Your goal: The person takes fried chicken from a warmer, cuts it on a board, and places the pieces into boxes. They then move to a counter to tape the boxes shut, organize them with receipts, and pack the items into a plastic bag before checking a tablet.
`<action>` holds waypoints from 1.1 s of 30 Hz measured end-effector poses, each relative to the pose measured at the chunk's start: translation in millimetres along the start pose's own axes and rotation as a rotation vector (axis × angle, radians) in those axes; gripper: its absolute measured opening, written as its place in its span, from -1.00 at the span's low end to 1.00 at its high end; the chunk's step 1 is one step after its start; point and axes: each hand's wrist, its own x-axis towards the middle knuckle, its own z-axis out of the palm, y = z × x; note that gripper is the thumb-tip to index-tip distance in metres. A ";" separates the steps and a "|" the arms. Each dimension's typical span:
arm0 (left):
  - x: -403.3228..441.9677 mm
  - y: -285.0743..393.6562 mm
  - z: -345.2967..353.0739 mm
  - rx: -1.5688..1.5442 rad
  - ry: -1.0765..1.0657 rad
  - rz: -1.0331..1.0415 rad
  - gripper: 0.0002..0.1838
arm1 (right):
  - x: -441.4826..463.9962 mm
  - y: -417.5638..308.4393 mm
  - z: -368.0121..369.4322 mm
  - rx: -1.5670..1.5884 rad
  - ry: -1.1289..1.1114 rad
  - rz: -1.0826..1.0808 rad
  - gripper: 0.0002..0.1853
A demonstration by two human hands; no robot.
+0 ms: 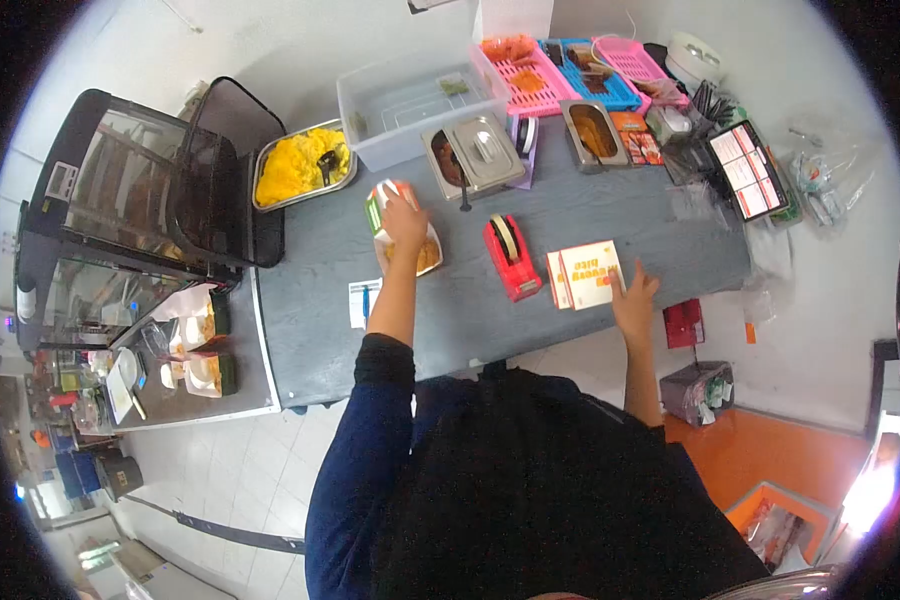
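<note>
My left hand (405, 220) is at a paper food box (379, 205) with green and orange print, its fingers closed on the box's upper part. Brown food (427, 254) shows in the open part of the box, below and beside my wrist. My right hand (635, 298) has its fingers spread at the right edge of some flat printed cards (592, 275), with the thumb side close to them. Whether it touches the cards is hard to tell. Between my hands stands a red tape dispenser (511, 258).
Behind are a steel tray of yellow food (306, 165), a clear plastic bin (420, 105), lidded steel pan (473, 155), a sauce pan (595, 135) and pink and blue baskets (590, 75). A tablet (748, 172) stands right. A glass display case (110, 190) is left; notepaper with pen (365, 303) lies in front.
</note>
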 end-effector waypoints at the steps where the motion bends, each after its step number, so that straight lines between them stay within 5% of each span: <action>1: 1.1 -3.5 8.4 -0.014 -0.083 -0.085 0.00 | 0.1 -5.3 -6.9 0.052 0.028 0.009 -0.33; 2: -3.7 -9.6 16.8 -0.121 0.163 0.045 -0.11 | 2.2 -10.1 -10.8 0.045 0.117 -0.071 -0.38; 4: -16.8 0.4 6.1 -0.405 0.146 -0.009 -0.18 | 2.8 -26.9 -15.3 0.033 0.283 -0.229 -0.47; 6: -49.6 20.8 -29.5 -0.564 0.101 -0.054 -0.29 | 0.9 -58.4 -24.7 0.255 0.152 -0.244 -0.56; 9: -81.7 9.1 -35.5 -0.361 0.047 0.252 -0.30 | 2.8 -115.4 -16.0 0.449 -0.002 -0.456 -0.65; 14: -48.8 3.5 12.7 -0.224 0.261 0.256 -0.24 | -3.7 -184.2 4.0 0.651 -0.343 -0.661 -0.70; 16: -22.1 0.4 32.2 -0.442 0.100 0.121 -0.24 | -15.9 -199.8 -1.1 0.666 -0.362 -0.785 -0.72; 18: -9.6 14.7 27.5 -0.671 0.003 -0.008 -0.24 | -25.2 -201.6 -6.0 0.651 -0.493 -0.737 -0.73; 22: 1.2 6.1 43.7 -0.504 -0.018 -0.135 -0.48 | -37.8 -182.3 -4.1 0.651 -0.600 -0.643 -0.75; 25: -2.3 -15.9 46.1 -0.530 0.151 -0.084 -0.50 | -40.5 -169.6 -8.7 0.628 -0.616 -0.620 -0.76; 29: -49.1 -16.0 -2.1 -0.722 0.075 0.029 -0.70 | -27.0 -159.0 8.9 0.692 -0.643 -0.558 -0.72; 33: -121.5 -30.7 -54.5 -0.818 -0.406 0.051 -0.79 | -14.6 -177.9 33.8 0.861 -0.640 -0.397 -0.56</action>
